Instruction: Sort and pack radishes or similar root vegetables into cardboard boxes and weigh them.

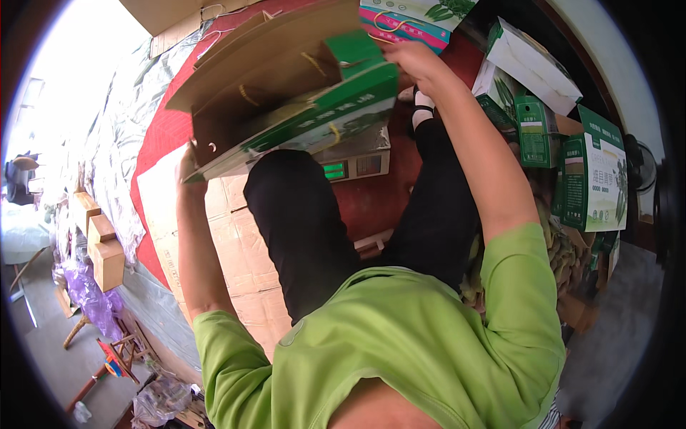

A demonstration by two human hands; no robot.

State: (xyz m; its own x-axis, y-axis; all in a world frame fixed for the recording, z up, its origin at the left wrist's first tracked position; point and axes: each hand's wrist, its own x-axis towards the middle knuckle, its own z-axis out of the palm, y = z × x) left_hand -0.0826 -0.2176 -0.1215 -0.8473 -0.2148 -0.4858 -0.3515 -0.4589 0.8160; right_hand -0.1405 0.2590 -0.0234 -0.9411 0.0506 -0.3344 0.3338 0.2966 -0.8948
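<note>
The left hand (187, 163) grips the lower left corner of a green and white carton (300, 114), fingers curled round its edge. The carton is held above the knees, its long axis rising from lower left to upper right, brown open flaps upward. The right hand (414, 61) pinches its upper right end. More green and white cartons (593, 171) stand at right.

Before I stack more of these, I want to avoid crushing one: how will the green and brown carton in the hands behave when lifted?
The carton looks like thin cardboard with open flaps, so it probably flexes and dents easily. The left hand and right hand hold it by opposite ends in mid-air, which suggests it is light. Its cord handles may swing or snag.
</note>
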